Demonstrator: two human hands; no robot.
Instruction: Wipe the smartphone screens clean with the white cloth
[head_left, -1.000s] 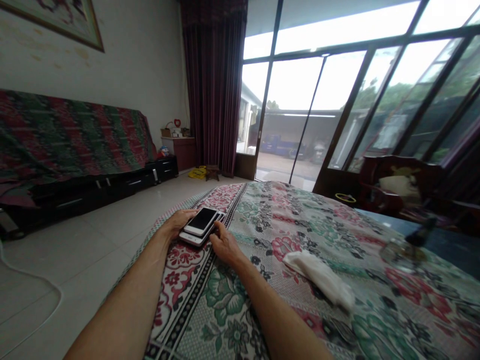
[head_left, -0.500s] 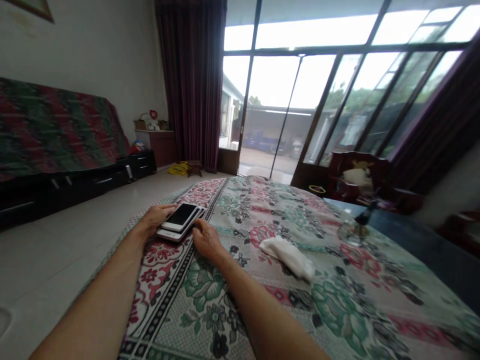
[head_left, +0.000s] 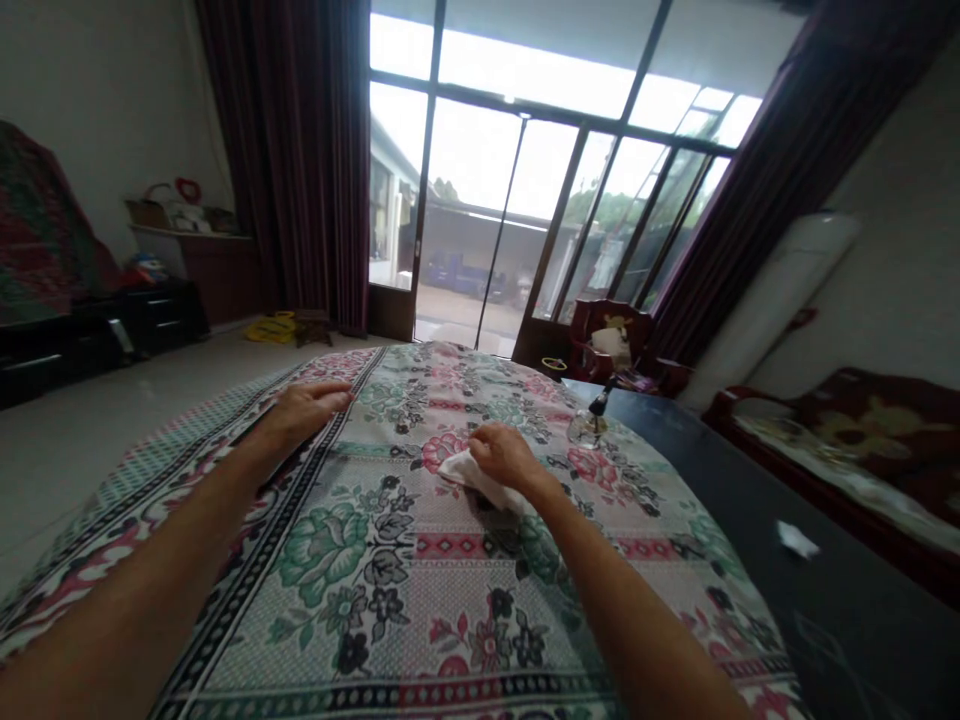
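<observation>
My right hand (head_left: 506, 458) is closed over a white tissue (head_left: 491, 487) lying on the flowered tablecloth (head_left: 450, 590). To the left, my left hand (head_left: 304, 412) reaches over the cloth's patterned border with its fingers stretched out. Dark edges show beside that wrist, where the stacked phones lay; the phones themselves are mostly hidden under my hand and forearm. Beyond my right hand stands a clear glass bottle (head_left: 586, 430) with a black top.
A dark tabletop (head_left: 750, 500) extends on the right, with a crumpled white tissue (head_left: 797, 540) on it. A wooden chair (head_left: 592, 335) and a wooden sofa (head_left: 840, 420) stand beyond. Glass doors (head_left: 472, 230) are at the back, and a yellow bag (head_left: 270, 328) lies on the floor.
My right hand has left the phones, moved right and taken hold of the white tissue. My left hand now covers the phones. The view has turned to the right.
</observation>
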